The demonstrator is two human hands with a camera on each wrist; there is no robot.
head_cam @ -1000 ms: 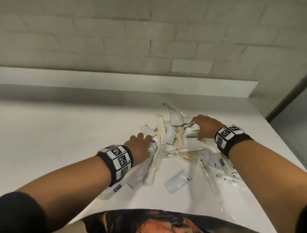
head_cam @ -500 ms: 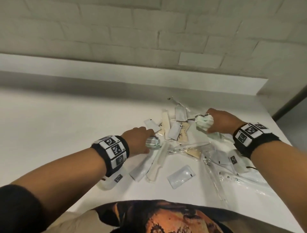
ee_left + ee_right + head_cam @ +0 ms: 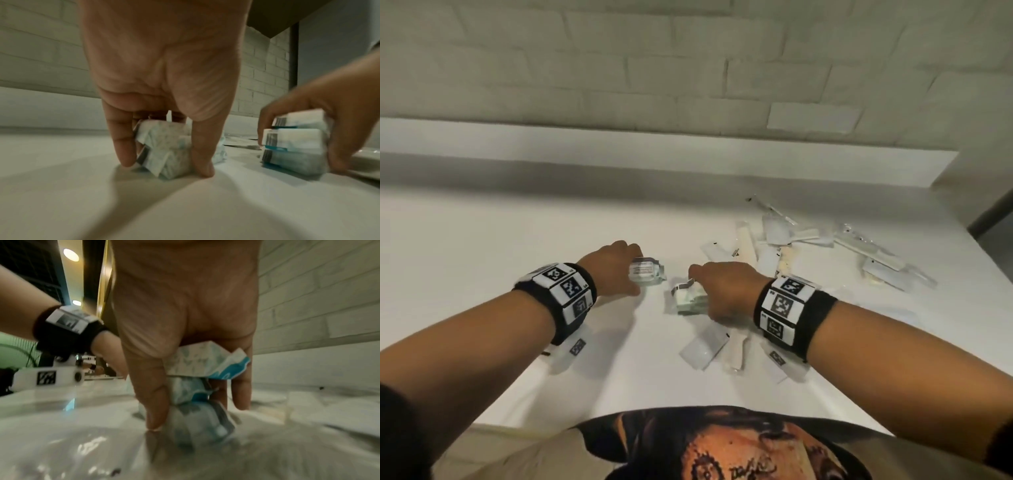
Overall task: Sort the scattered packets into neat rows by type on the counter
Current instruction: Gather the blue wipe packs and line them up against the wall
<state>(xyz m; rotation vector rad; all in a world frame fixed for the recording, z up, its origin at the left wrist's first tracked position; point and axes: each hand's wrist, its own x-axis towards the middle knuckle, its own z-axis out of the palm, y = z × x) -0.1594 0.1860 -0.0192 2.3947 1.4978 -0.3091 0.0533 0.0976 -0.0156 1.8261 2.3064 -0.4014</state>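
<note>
My left hand [image 3: 616, 270] grips a stack of white-and-teal tissue packets [image 3: 645, 272] on the white counter [image 3: 482, 246]; in the left wrist view its fingers [image 3: 123, 142] and thumb clamp the stack [image 3: 170, 151] down on the surface. My right hand [image 3: 722, 291] holds a second stack of the same packets [image 3: 690, 299] just to the right, seen again as a stack [image 3: 294, 146] and from the right wrist [image 3: 197, 386], pinched between thumb and fingers. The scattered pile of white sachets and clear sleeves [image 3: 791, 246] lies beyond my right hand.
A few flat white sachets [image 3: 703, 347] lie under my right wrist and one [image 3: 571, 349] under my left. A raised ledge [image 3: 654, 150] and brick wall bound the counter's back. The counter's right edge [image 3: 983, 260] drops off near the pile.
Both hands have carried their packet stacks leftward out of the pile, toward the counter's middle. The stacks now stand side by side on the surface.
</note>
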